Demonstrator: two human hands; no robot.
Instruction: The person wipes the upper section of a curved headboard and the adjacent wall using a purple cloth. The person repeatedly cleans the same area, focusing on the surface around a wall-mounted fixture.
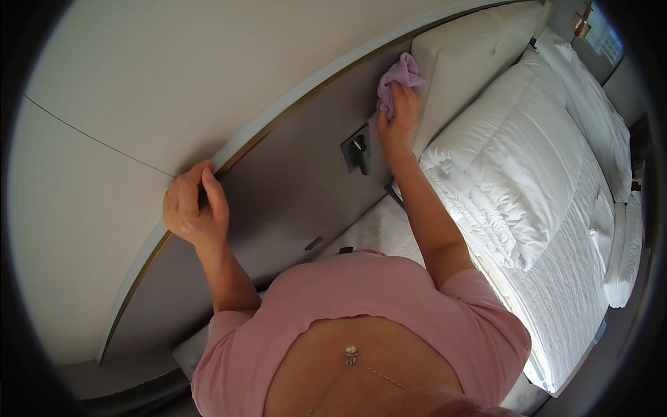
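At the upper right of centre, my right hand (399, 122) grips a crumpled purple cloth (398, 78). The cloth lies against the dark wall panel (292, 156), right beside the edge of the upholstered headboard (469, 52). Just below it and to the left, a black wall fixture (358, 150) is mounted on the panel. On the left, my left hand (195, 203) rests on the pale ledge with a brass-coloured trim (271, 130) along the panel's top. Its fingers are curled, and whether they grasp the edge I cannot tell.
A bed with a folded white duvet (510, 156) and a quilted white mattress cover (568, 292) stands on the right. White pillows (625, 250) lie at its far side. A small dark slot (313, 243) sits low on the panel. The pale wall (130, 78) rises beyond the ledge.
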